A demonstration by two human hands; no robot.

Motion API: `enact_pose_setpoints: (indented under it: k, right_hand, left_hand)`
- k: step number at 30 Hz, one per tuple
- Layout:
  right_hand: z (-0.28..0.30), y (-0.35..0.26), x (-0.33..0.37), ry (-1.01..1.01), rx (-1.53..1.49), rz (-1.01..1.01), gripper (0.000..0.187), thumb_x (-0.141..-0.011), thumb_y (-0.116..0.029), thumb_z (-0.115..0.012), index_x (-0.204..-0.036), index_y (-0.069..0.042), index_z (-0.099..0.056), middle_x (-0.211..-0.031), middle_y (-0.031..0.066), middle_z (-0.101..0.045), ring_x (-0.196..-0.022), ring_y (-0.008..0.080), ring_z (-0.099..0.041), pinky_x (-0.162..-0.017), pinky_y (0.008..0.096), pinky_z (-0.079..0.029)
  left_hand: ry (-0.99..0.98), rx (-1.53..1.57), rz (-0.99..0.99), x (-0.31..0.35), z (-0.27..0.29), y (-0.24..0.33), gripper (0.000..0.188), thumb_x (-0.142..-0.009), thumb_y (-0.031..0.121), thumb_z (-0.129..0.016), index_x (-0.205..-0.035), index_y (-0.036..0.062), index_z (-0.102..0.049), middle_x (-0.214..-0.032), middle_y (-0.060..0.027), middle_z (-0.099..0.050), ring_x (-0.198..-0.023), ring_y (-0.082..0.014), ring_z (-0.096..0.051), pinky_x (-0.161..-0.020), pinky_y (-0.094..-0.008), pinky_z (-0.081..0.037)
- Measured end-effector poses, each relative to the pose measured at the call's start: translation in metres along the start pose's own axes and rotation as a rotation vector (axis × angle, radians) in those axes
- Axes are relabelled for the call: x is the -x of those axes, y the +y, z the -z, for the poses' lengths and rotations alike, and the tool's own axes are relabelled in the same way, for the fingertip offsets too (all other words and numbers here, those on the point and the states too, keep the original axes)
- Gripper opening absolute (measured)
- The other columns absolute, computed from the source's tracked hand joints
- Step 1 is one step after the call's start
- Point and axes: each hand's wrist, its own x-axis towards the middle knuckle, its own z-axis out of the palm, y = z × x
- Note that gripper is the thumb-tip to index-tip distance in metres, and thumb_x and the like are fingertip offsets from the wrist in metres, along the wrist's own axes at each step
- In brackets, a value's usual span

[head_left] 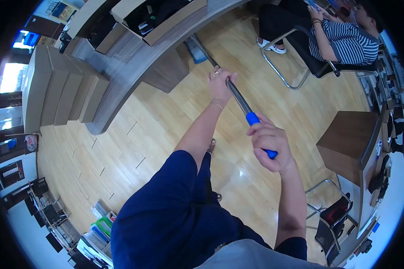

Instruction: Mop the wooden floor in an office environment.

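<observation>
1) Long-handled floor tool, both hands on it; metal pole (241, 99) is the long axis, slanting from near right to far left, away from the body
2) Right grip (271, 143): fingers wrapped round the blue handle (252, 118) at the near end, handle tip poking out below
3) Left grip (220, 80): curled round the pole farther along, so it's the hand nearer the head
4) Flat blue-grey head (196, 51): ahead and slightly left of left grip, down at the floor (166, 123), near the panel (166, 71) below the curved tabletop (110, 101); can't tell if it reaches under the edge
5) Seated person (345, 40) off right, well apart from the head
</observation>
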Motion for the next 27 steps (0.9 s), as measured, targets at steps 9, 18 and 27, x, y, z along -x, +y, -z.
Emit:
enact_pose_setpoints:
  k: [9,18,27]
  right_hand:
    - [-0.052,-0.187,0.183,0.168,-0.007,-0.159,0.007,-0.059,-0.008,-0.056,-0.057,-0.003,-0.052,-0.060,0.0082,-0.053,-0.072,0.0309,-0.061,-0.098,0.0479,-0.037]
    - [-0.131,-0.419,0.401,0.394,0.080,-0.249,0.019,-0.069,-0.018,-0.055,-0.056,-0.005,-0.053,-0.055,0.0071,-0.055,-0.064,0.0285,-0.061,-0.091,0.0559,-0.041]
    - [-0.228,-0.494,0.468,0.766,-0.018,-0.016,0.037,-0.082,-0.040,-0.048,-0.058,-0.013,-0.044,-0.050,0.0029,-0.048,-0.055,0.0193,-0.051,-0.069,0.0402,-0.043]
  left_hand:
    - [-0.121,0.220,-0.244,0.186,0.113,0.116,0.021,-0.068,0.014,-0.067,-0.059,0.0153,-0.049,-0.058,-0.0017,-0.047,-0.071,-0.0235,-0.052,-0.078,-0.0414,-0.036]
    - [-0.768,0.481,-0.484,0.377,0.211,0.188,0.021,-0.066,0.022,-0.067,-0.058,0.0096,-0.052,-0.062,-0.0089,-0.055,-0.067,-0.0306,-0.057,-0.065,-0.0405,-0.045]
    - [-1.126,0.129,-0.598,0.471,0.296,0.160,0.019,-0.059,0.031,-0.066,-0.061,0.0118,-0.062,-0.066,-0.0132,-0.060,-0.071,-0.0331,-0.060,-0.068,-0.0420,-0.047]
